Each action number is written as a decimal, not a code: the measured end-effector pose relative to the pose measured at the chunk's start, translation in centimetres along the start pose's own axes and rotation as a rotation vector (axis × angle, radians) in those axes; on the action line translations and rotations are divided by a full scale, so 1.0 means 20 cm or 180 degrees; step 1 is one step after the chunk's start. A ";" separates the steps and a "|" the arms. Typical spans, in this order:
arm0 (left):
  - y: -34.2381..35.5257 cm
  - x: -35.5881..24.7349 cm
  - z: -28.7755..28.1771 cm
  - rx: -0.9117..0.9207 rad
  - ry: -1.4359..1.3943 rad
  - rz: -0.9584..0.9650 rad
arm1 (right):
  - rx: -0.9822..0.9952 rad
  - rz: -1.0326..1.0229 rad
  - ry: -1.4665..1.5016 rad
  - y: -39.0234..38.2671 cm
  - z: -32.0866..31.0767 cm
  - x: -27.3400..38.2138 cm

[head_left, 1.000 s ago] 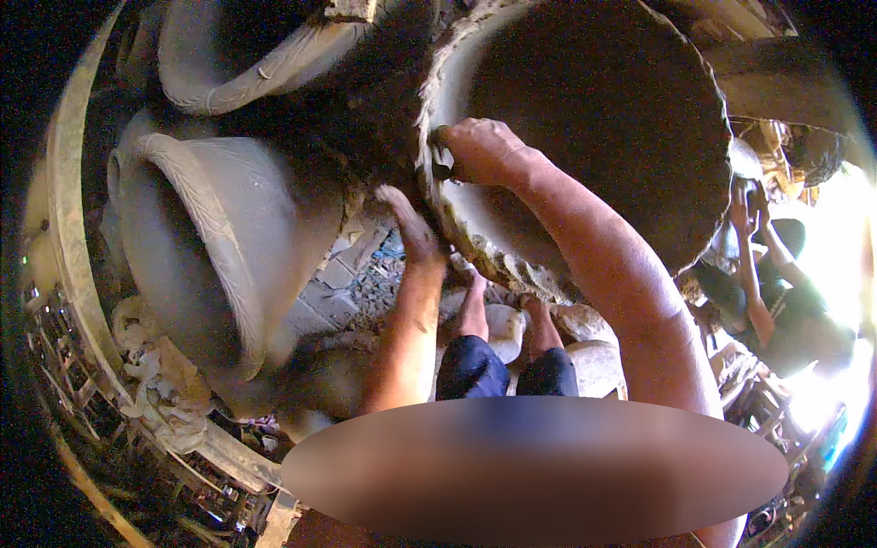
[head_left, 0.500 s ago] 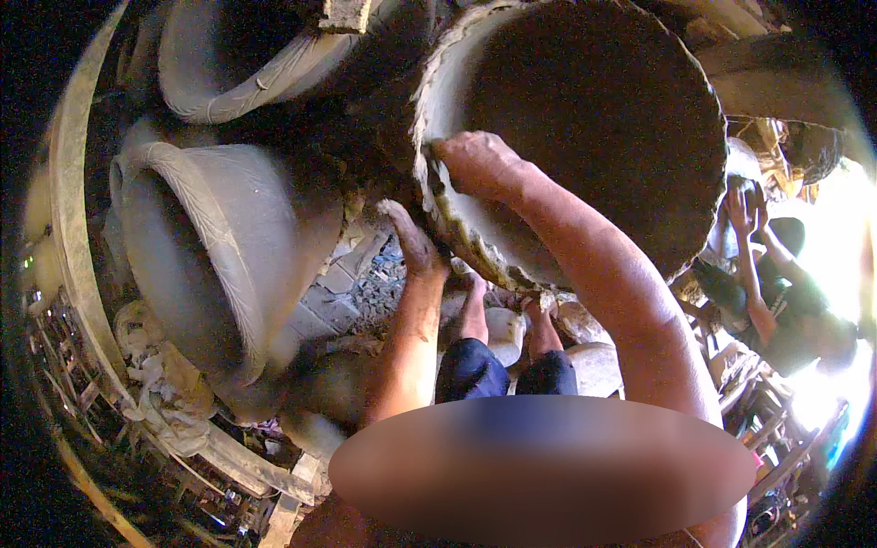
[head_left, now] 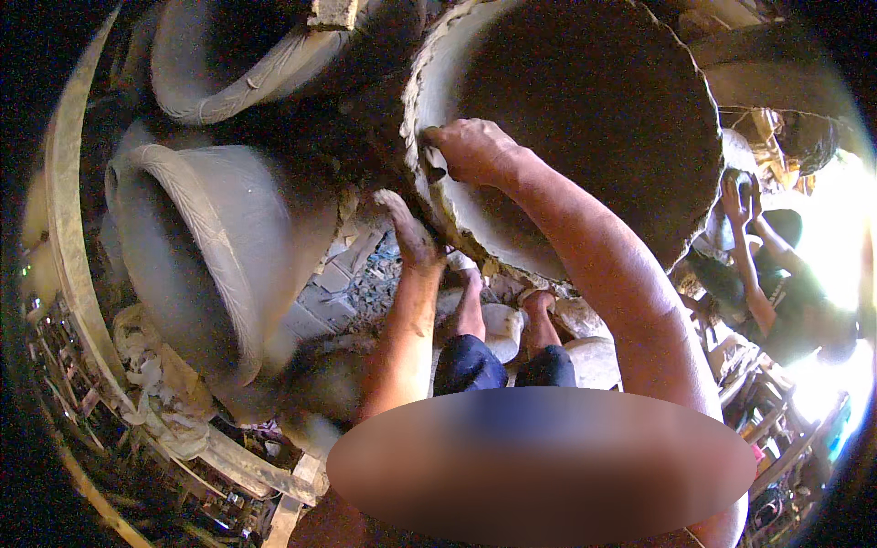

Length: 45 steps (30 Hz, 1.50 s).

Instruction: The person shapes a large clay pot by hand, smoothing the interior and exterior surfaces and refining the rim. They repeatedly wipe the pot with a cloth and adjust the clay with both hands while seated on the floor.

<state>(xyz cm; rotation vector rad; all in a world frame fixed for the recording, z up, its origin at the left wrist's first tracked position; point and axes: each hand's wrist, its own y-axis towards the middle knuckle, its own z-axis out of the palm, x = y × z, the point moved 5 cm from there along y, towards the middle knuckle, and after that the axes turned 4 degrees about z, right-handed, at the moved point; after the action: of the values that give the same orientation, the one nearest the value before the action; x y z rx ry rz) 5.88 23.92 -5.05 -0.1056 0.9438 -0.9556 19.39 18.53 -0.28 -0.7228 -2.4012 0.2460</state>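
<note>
1. Directly ahead of both hands stands the big, round, grey-brown wet clay pot point(head_left: 585, 128), its wide mouth facing up and its thick rim point(head_left: 422, 137) running between the two hands.
2. Right hand point(head_left: 470, 151) lies over that rim from the inside, fingers curled and pressing the clay edge; it grips only the rim.
3. Left hand point(head_left: 406, 233) sits just below and outside the rim, fingers together and flat against the outer wall, holding nothing loose.
4. So the wall is pinched between them: right hand within, left hand without, the right one higher and farther forward.
5. Left of the left hand stands a second grey clay pot with a rolled rim point(head_left: 201, 265), well apart from it.
6. Beneath the forearms lie pale stones point(head_left: 585, 356) on the ground.
</note>
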 end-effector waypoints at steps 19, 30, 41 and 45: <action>0.02 0.08 -0.20 0.0127 0.1893 0.1494 | 0.0045 -0.0265 0.0248 -0.16 0.09 0.07; 0.15 0.22 -0.35 -0.0434 -0.8819 -0.0114 | 0.0706 -0.0460 0.0665 -0.05 -0.02 0.06; 0.31 0.02 -0.25 0.0854 -0.8272 -0.1063 | 0.0293 -0.0387 0.0441 -0.26 -0.04 0.11; 0.33 0.12 -0.45 0.0692 -0.7647 0.0155 | 0.0091 -0.0023 0.0066 -0.06 -0.09 0.05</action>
<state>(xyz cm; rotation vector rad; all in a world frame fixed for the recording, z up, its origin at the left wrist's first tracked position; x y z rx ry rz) 4.13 28.96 -15.16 -0.7916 -1.3548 -0.2996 19.37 18.04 2.11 -0.7005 -2.3753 0.2681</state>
